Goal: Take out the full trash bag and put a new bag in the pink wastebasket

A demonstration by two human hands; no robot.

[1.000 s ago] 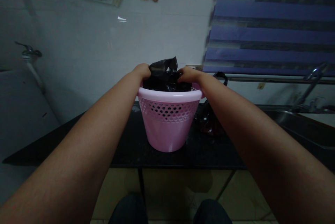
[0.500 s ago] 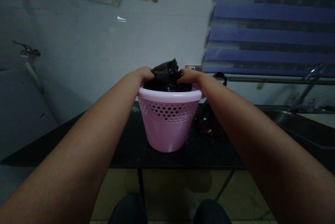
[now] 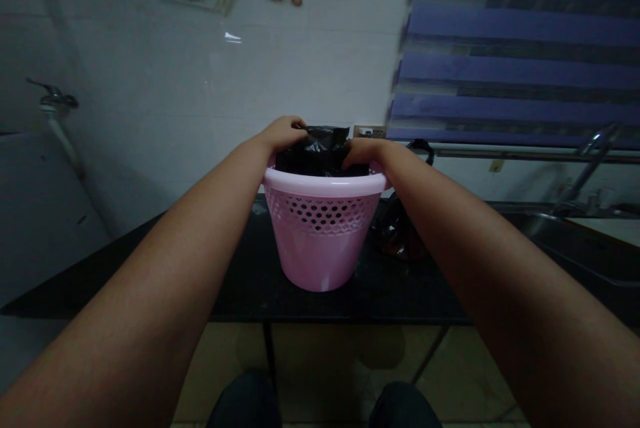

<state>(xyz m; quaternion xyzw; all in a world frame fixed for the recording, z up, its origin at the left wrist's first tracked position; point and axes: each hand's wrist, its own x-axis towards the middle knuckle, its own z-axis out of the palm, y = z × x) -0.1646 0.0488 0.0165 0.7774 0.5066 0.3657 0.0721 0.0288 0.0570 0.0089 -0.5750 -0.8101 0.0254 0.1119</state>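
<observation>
A pink plastic basket with a band of holes below its rim stands upright on the dark counter. Inside its mouth a black plastic bag sticks up above the rim. My left hand is over the basket's left side, its fingers bent onto the bag's upper left edge. My right hand reaches over the right side with its fingers closed against the bag. The lower part of the bag is hidden within the basket, glimpsed dark through the holes.
Behind my right forearm another black plastic bag with a looped handle rests on the counter. A metal sink with a faucet lies at the right. A wall tap is at the left, a socket behind the basket.
The black bag's raised top has come down and spread wider in the basket. My left hand has risen slightly and moved a little right; my right hand has dipped slightly.
</observation>
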